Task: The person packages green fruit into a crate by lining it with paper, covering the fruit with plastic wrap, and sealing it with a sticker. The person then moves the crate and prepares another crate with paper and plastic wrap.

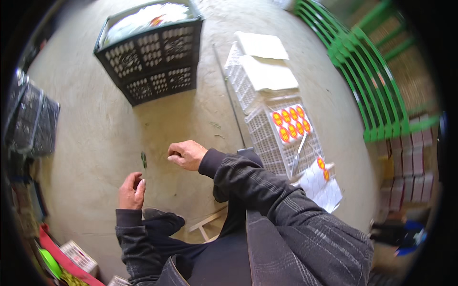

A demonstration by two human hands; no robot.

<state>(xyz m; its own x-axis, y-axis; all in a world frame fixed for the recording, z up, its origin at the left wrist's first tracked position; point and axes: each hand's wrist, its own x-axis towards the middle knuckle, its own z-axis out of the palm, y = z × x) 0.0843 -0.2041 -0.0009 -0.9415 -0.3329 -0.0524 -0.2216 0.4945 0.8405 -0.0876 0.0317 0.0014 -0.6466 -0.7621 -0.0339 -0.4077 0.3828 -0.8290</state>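
My left hand (131,191) hovers above the concrete floor (103,143), thumb and fingers curled with a gap between them and nothing seen in it. Farther right, my right hand (188,154) is bent inward with its fingers curled toward the palm; whether something small is inside is hidden. A green leaf scrap (144,159) lies on the floor just beyond my left hand. To the right stand upturned white plastic crates (263,139). On them lie a sheet of round red and yellow stickers (292,122), a slim pale tool (299,153) and a partly used sticker sheet (320,187).
Stacked black crates (161,53) with a white liner stand ahead. A thin rod (230,96) lies beside white sheets (268,73) on further crates. Green plastic pallets (357,71) and stacked cartons (408,157) line the right. A person (402,234) is at the right rim. A wooden stool (207,225) is beneath me.
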